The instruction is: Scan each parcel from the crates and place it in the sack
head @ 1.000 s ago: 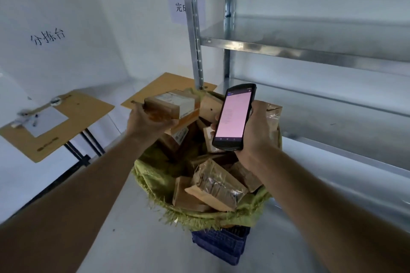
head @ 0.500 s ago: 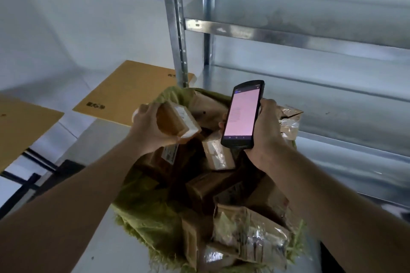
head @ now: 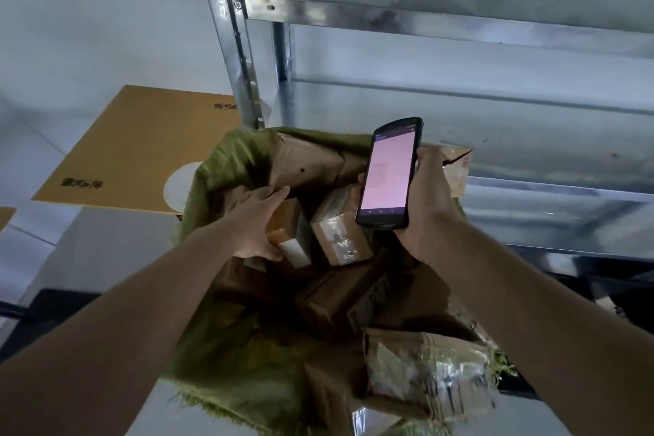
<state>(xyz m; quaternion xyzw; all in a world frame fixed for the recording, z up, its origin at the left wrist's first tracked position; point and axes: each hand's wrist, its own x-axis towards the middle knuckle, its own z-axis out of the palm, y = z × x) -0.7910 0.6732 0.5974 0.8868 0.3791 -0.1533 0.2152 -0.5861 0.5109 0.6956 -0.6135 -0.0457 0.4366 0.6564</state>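
Note:
A green woven sack stands open below me, filled with several brown parcels. My left hand reaches into it, its fingers stretched out along a small brown parcel with a white label that lies among the others; the thumb touches the parcel's lower edge. My right hand grips a black handheld scanner upright above the sack, its pink screen facing me. A taped parcel lies just under the scanner.
A metal shelf rack rises right behind the sack, its post at the sack's back left. A flat cardboard sheet lies to the left. Something dark sits at the right under the shelf.
My left hand has lowered the small parcel from above the sack down among the other parcels, and its fingers have straightened. The scanner hand has stayed in place while the view moved closer.

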